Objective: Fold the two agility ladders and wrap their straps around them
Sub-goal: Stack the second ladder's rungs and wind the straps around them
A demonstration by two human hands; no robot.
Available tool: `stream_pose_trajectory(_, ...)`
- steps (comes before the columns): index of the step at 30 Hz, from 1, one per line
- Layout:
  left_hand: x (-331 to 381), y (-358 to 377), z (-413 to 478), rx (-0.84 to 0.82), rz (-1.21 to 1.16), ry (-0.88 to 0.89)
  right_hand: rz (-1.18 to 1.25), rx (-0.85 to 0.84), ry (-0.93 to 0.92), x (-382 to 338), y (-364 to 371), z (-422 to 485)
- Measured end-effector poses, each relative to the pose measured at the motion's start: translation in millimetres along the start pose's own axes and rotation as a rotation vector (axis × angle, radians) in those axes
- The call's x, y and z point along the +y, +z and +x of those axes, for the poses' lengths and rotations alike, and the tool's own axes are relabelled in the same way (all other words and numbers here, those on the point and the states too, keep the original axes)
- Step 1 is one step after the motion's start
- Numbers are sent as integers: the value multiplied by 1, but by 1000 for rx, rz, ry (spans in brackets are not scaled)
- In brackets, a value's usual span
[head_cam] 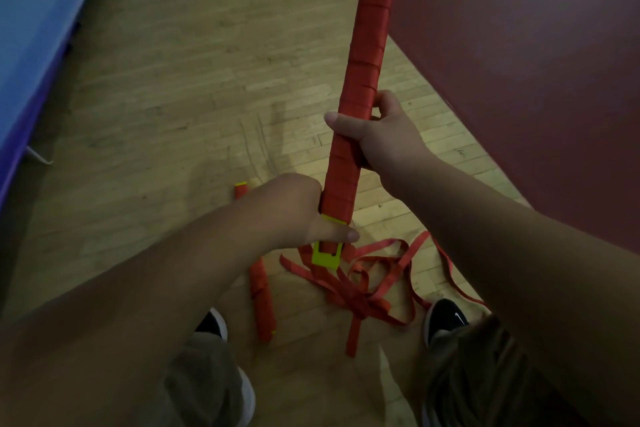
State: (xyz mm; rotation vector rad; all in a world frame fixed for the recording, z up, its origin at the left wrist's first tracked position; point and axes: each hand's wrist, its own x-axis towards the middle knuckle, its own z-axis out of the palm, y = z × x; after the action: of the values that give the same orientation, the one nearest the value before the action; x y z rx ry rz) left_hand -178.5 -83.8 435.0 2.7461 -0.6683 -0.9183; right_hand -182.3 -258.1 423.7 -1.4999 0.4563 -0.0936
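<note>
Ladder rungs folded into one red bundle (370, 45) point up and away from the person, left hand (304, 215) gripping the near bottom end just above the yellow buckle (327, 255), right hand (381, 135) gripping higher up, loose strap (356, 302) trailing on the floor (173, 97) beneath.

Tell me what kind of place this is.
Probably a gym or sports hall: hardwood strip floor, a dark red painted zone, and what looks like a blue mat at one side.
</note>
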Motion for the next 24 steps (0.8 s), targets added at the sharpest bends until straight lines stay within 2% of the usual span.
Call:
stream_pose_trajectory(5, 14, 10, 3, 75, -41, -35, -49, 65, -35, 0, -1, 0)
stream_pose_trajectory(11, 3, -7, -1, -68, -273, 54, -59, -13, -5, -2, -12, 6)
stream_pose_trajectory(18, -28, -24, -3, -356, -608, 303, 219, -333, 124, -12, -23, 3)
stream_pose_trajectory(20, -34, -26, -6, -416, -617, 354, 251, -449, 146, -15, -25, -1)
stream_pose_trajectory(24, -38, -29, -9, -406, -574, 403, 250, -656, 136, -22, -34, 1)
